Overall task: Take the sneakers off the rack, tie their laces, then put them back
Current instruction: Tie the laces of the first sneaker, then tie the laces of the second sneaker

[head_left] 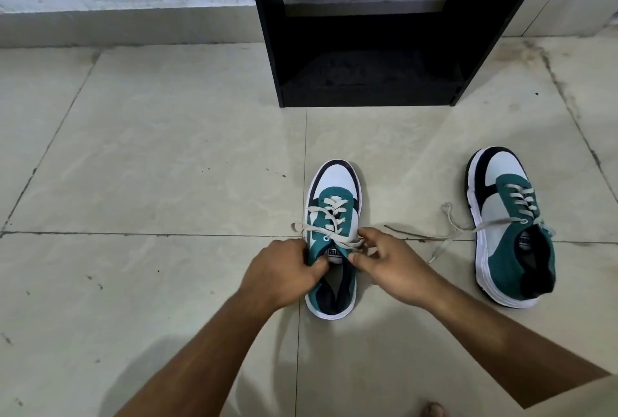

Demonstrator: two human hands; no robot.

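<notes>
Beige tiled floor carries a teal-white-navy lace-up sneaker; left hand and right hand pinch its laces. Tongue label writing unreadable.

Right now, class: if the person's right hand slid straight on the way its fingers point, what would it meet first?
The right hand points left, fingers at the laces of the near sneaker. Going on, it would likely meet that sneaker's tongue, then the left hand.
</notes>
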